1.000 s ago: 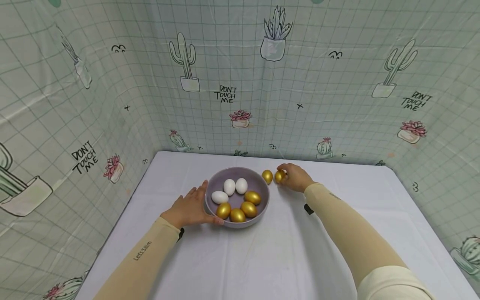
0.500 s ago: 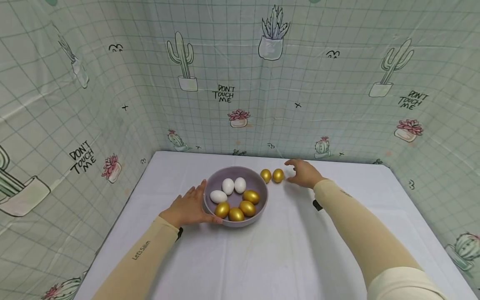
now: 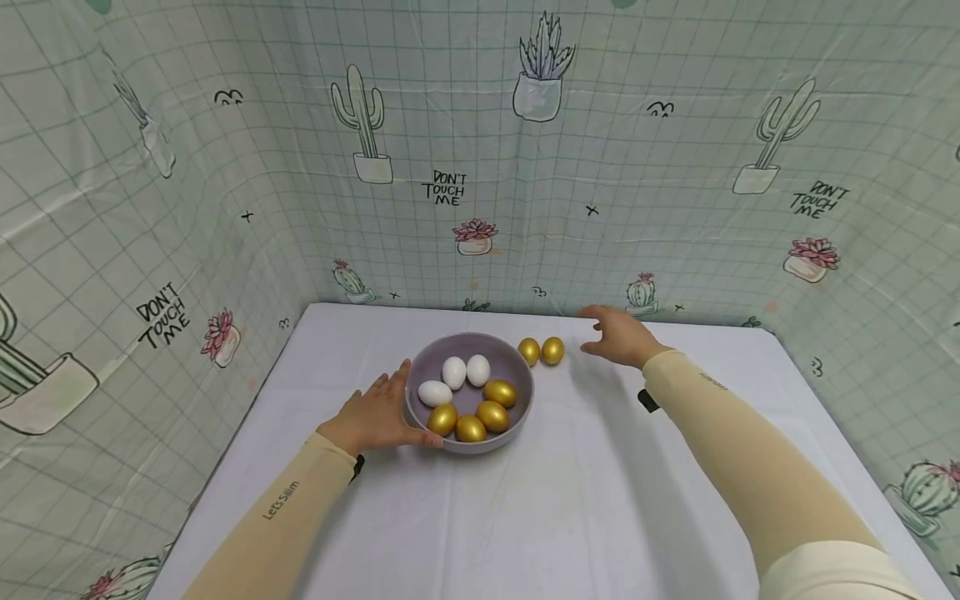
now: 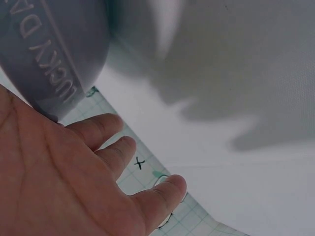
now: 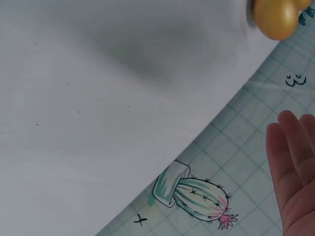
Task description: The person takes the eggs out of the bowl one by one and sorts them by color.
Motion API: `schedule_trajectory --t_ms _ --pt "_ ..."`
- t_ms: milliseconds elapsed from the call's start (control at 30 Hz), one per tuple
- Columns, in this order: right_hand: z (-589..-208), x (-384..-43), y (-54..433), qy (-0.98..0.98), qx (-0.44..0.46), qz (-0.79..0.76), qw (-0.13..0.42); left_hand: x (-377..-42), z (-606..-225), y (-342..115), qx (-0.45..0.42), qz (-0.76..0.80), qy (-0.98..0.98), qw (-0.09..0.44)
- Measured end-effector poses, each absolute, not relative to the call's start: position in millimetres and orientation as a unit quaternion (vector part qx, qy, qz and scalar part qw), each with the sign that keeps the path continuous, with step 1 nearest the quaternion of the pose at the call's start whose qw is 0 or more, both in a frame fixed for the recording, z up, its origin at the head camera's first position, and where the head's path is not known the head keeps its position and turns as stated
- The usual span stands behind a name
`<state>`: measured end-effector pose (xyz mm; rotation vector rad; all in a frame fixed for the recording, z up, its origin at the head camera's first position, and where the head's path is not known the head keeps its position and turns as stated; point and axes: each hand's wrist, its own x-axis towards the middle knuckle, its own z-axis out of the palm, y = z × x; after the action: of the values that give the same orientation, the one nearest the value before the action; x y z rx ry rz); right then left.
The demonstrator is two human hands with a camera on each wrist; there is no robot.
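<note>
A mauve bowl (image 3: pixel 483 448) holds three white eggs (image 3: pixel 453 373) and several gold eggs (image 3: pixel 492 416). My left hand (image 3: pixel 375 415) rests against the bowl's left side, fingers spread along the rim and thumb at the front. In the left wrist view, raised letters show on the bowl's wall (image 4: pixel 54 54) beside the extended fingers of the left hand (image 4: pixel 64 177). Two more gold eggs (image 3: pixel 528 351) (image 3: pixel 552 351) lie on the table just right of the bowl. My right hand (image 3: pixel 626 335) hovers right of them, holding nothing, its fingers apart from the nearer gold egg (image 5: pixel 275 19).
A white-covered table (image 3: pixel 517 517) lies under everything. Behind it and at the sides hangs a gridded cloth (image 3: pixel 585 167) printed with cacti and lettering, meeting the table's back edge close behind the eggs and the right hand.
My right hand has let go of the right-hand gold egg beside the bowl and moved away to the right. The left hand stays at the bowl.
</note>
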<state>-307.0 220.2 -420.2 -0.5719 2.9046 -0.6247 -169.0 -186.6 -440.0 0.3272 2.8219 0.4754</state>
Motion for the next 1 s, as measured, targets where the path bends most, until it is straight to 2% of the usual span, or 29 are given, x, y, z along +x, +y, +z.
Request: schedule_trajectory --t_ms 333,700,1000 --pt "-402.6 -299.1 213.4 0.955 -0.212 -0.202 0.043 -170.4 -442.6 -188.0 0.112 0.163 0.972 0.126" --pt "-387.6 -288.6 178.3 0.939 -0.284 -0.195 0.007 -170.8 -445.0 -188.0 0.109 0.169 0.972 0.126" --pt "-383.6 -275.7 146.2 0.927 -0.313 -0.205 0.026 -170.5 -444.5 -188.5 0.11 0.167 0.972 0.124"
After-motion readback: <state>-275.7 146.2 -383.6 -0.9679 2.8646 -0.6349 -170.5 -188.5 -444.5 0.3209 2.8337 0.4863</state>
